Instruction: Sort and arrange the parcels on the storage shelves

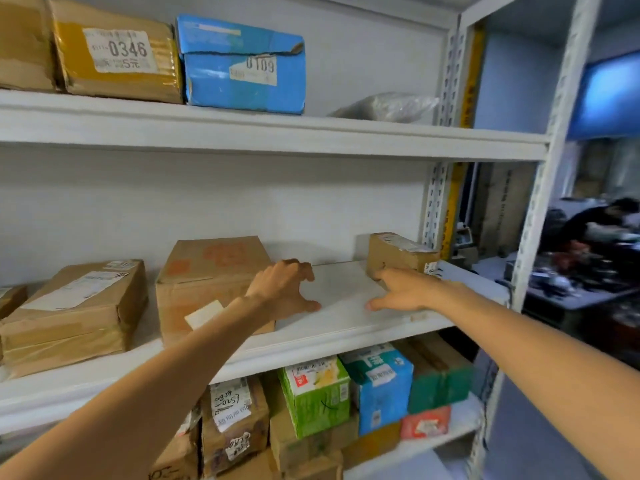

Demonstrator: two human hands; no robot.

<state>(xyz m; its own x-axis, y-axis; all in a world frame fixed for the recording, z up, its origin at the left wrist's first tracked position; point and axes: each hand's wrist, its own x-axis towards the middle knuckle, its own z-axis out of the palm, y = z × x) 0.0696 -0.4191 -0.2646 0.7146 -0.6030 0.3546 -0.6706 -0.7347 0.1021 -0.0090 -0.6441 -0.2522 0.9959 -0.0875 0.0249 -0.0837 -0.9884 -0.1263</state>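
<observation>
Both my arms reach onto the middle shelf (346, 323). My left hand (282, 285) hovers beside the right edge of a large brown carton with orange print (207, 268), fingers loosely curled and holding nothing. My right hand (398, 289) lies spread over the bare shelf board, its fingers pointing left, just in front of a small brown box (394, 252) at the shelf's right end. A flat brown parcel with a white label (79, 306) lies further left.
The top shelf carries a brown parcel marked 0346 (117, 60), a blue box (242, 67) and a clear plastic bag (388, 107). The lower shelf holds green (315, 396), blue (381, 386) and brown parcels. A white upright post (540, 216) stands at right; a person sits beyond it.
</observation>
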